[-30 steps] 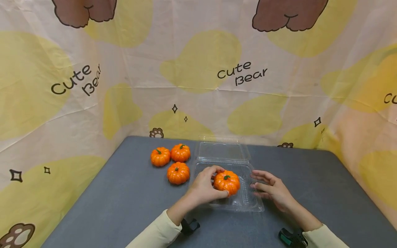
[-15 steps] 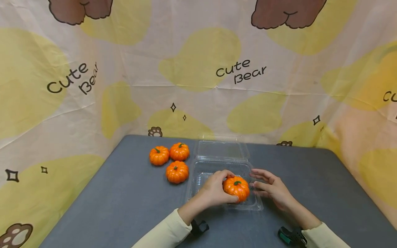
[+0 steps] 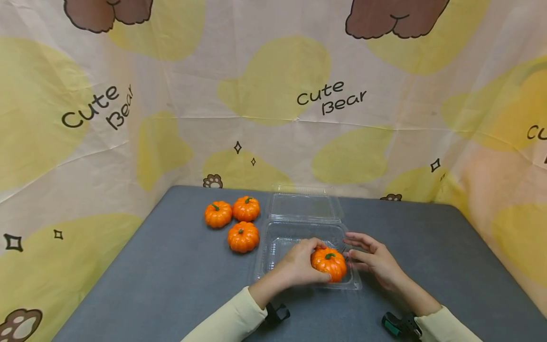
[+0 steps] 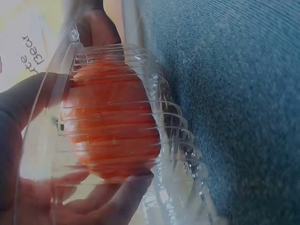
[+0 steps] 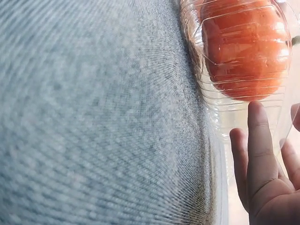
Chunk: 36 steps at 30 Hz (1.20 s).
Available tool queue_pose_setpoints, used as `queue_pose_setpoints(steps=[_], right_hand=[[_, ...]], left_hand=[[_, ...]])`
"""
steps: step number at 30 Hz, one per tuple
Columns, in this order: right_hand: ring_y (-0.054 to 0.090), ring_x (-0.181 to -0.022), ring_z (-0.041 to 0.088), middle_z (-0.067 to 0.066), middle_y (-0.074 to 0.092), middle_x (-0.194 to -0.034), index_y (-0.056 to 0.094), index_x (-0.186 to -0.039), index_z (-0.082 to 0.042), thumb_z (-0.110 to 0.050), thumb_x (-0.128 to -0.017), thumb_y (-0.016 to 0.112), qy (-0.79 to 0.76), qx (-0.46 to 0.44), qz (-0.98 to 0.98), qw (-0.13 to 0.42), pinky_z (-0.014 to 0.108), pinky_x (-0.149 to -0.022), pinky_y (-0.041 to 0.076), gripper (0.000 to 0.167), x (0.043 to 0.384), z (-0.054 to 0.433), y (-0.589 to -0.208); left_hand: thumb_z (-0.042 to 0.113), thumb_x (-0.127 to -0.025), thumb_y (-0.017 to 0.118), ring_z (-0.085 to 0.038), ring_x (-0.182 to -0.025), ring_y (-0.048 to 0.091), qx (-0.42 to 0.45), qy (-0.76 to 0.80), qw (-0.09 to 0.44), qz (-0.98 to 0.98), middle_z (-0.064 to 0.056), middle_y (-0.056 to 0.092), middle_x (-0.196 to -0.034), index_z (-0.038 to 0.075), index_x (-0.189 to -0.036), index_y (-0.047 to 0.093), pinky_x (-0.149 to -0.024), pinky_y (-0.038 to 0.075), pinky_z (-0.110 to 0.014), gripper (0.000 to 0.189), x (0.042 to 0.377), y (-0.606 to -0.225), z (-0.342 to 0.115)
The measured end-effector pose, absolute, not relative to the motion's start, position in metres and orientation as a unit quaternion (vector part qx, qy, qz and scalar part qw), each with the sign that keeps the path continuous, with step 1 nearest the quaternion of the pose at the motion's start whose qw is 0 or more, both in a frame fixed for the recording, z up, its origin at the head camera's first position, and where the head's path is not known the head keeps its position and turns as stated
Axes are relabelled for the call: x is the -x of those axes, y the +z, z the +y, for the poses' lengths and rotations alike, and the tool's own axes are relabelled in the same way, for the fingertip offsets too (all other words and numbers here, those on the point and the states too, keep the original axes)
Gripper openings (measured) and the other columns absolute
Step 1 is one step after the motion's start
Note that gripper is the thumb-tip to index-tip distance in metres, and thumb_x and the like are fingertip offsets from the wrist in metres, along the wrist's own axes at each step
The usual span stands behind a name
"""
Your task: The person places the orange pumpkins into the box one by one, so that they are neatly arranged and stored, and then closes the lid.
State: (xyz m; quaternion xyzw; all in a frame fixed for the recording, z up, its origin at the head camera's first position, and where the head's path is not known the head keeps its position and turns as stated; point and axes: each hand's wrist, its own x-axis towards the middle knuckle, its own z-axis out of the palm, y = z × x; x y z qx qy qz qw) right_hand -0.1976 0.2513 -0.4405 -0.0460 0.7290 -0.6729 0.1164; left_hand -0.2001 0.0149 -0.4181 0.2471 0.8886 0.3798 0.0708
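Note:
A small orange pumpkin with a green stem sits inside the front right part of a clear plastic clamshell box. My left hand grips it from the left, thumb at the front and fingers behind. Through the ribbed clear wall, the left wrist view shows the pumpkin low in the box. My right hand is at the box's right edge with fingers extended toward the wall. In the right wrist view its fingers are straight, close to or touching the plastic.
Three more orange pumpkins stand left of the box: one at the far left, one behind and one in front. The box's lid lies folded back toward the rear. A printed cloth hangs behind the grey table.
My left hand has moved the pumpkin to the right and toward the front, lower into the box's front right part. The right hand has stayed at the box's right edge.

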Motion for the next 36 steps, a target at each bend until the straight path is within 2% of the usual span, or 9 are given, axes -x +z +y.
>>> queue_pose_setpoints(steps=[9,20,31,36], right_hand=[[0.067,-0.101,0.014,0.022,0.048,-0.14,0.036,-0.143,0.002,-0.009,-0.095,0.058,-0.671,0.05,0.731,0.114,0.036,-0.082,0.058,0.054,0.197,0.252,-0.439],[0.068,-0.1,0.014,0.026,0.046,-0.141,0.035,-0.143,0.004,-0.008,-0.095,0.057,-0.667,0.059,0.735,0.109,0.035,-0.081,0.058,0.054,0.196,0.251,-0.439],[0.068,-0.102,0.021,0.031,0.042,-0.142,0.035,-0.143,0.004,-0.007,-0.095,0.055,-0.665,0.055,0.738,0.103,0.038,-0.081,0.058,0.053,0.196,0.249,-0.443],[0.068,-0.103,0.023,0.031,0.042,-0.142,0.035,-0.143,0.004,-0.008,-0.095,0.056,-0.666,0.053,0.737,0.103,0.039,-0.081,0.058,0.053,0.196,0.249,-0.442]], left_hand=[[0.029,-0.065,0.082,-0.009,-0.091,0.053,-0.244,0.385,0.099,0.884,0.003,0.059,-0.105,0.018,-0.115,0.059,-0.076,0.047,-0.022,0.057,0.203,-0.417,0.015],[0.028,-0.068,0.082,-0.008,-0.093,0.056,-0.258,0.404,0.12,0.87,0.001,0.061,-0.109,0.016,-0.119,0.058,-0.078,0.049,-0.021,0.058,0.206,-0.417,0.01],[0.034,-0.074,0.078,-0.015,-0.105,0.058,-0.258,0.408,0.115,0.868,-0.004,0.06,-0.122,0.016,-0.126,0.057,-0.083,0.05,-0.024,0.059,0.204,-0.417,0.008],[0.037,-0.077,0.075,-0.023,-0.108,0.058,-0.25,0.41,0.119,0.869,-0.009,0.058,-0.129,0.019,-0.129,0.055,-0.082,0.051,-0.031,0.058,0.202,-0.414,0.002]])
